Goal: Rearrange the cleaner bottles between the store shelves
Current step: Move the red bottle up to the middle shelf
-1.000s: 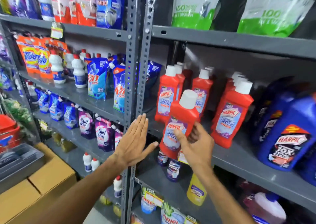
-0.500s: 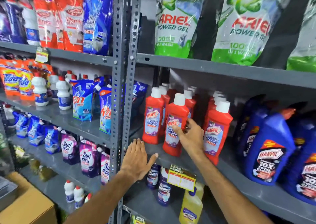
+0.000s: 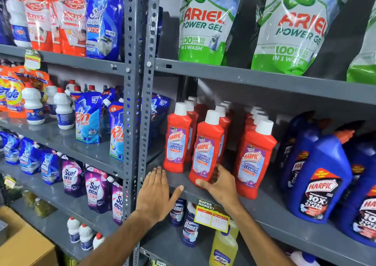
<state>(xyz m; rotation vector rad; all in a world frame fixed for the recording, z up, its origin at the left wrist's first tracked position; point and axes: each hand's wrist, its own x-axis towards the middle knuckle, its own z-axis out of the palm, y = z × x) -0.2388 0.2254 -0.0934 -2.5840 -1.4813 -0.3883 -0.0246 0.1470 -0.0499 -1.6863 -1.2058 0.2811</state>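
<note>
Several red Harpic bathroom cleaner bottles with white caps stand in rows on the grey middle shelf (image 3: 270,211). My right hand (image 3: 219,186) wraps around the base of the front middle red bottle (image 3: 206,150), which stands upright on the shelf. Another red bottle (image 3: 178,137) stands to its left and a third (image 3: 254,160) to its right. My left hand (image 3: 156,194) lies flat and spread on the shelf's front edge beside the grey upright post (image 3: 134,123), holding nothing.
Big blue Harpic jugs (image 3: 317,176) fill the shelf's right side. Ariel pouches (image 3: 205,24) stand on the shelf above. Domex bottles (image 3: 189,231) and a yellow bottle (image 3: 223,247) stand below. The left rack holds Rin and Surf pouches and small white bottles (image 3: 32,103). A cardboard box (image 3: 24,245) sits at bottom left.
The red bottle went from tilted in my right hand to upright in the front row. My right hand slid down to its base. My left hand came to rest on the shelf edge.
</note>
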